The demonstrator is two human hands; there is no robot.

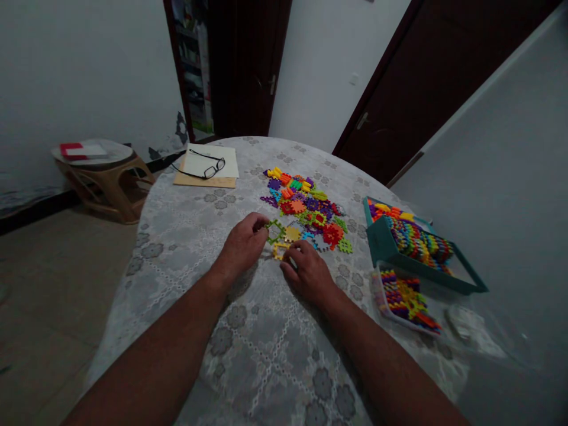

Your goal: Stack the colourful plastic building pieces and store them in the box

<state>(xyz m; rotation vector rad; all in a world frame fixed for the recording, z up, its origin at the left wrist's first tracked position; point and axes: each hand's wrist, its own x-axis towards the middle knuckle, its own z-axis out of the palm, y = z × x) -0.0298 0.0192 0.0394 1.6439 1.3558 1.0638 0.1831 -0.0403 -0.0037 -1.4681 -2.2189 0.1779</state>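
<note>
My left hand (247, 241) is closed on the edge of a green frame-shaped interlocking plastic piece (276, 231). My right hand (307, 269) pinches a yellow frame-shaped interlocking piece (279, 251), just nearer to me than the green one. The two pieces are close together; whether they touch is hard to tell. Right beyond them lies a solid yellow piece (291, 234). A loose heap of colourful interlocking pieces (312, 205) spreads behind it, in red, purple, green, orange and blue. Fingertips of both hands are partly hidden.
On the right stand a teal box (377, 239) and a clear plastic tub (379, 290), both filled with sorted pieces. Glasses (210, 171) rest on papers (228, 158) at the back left. A stool (106, 183) stands beyond the round table's cloth (177, 236).
</note>
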